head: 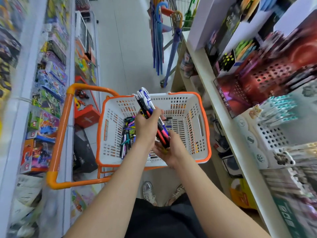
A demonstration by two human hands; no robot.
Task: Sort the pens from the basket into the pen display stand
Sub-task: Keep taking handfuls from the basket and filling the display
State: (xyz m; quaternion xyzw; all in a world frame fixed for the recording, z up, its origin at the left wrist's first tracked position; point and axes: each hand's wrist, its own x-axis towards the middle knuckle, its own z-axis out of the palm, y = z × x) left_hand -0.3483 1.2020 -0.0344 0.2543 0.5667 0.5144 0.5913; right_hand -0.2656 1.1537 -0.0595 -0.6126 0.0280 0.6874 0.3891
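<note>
- The left hand (pixel 145 126) was clamped round the middle of a bundle of pens (pixel 145 102), tips fanning up and away. The right hand (pixel 169 150) cupped the lower ends, thumb over them, so both hands were together on the one bunch.
- Directly below the hands sat the basket (pixel 202 121). Loose pens (pixel 126 134) lay heaped in it, just left of the left hand.
- To do this well: square the ends against the right palm and keep the grip firm so none slid back down.
- Then carry the bunch right, where a white perforated pen display stand (pixel 269 136) waited on the shelf (pixel 214 93), though blur hid its slots.
- The basket rode an orange cart (pixel 63 127) on a pale floor (pixel 120 48), with toy boxes (pixel 44 121) far left of the hands and umbrellas (pixel 157 40) beyond them.
</note>
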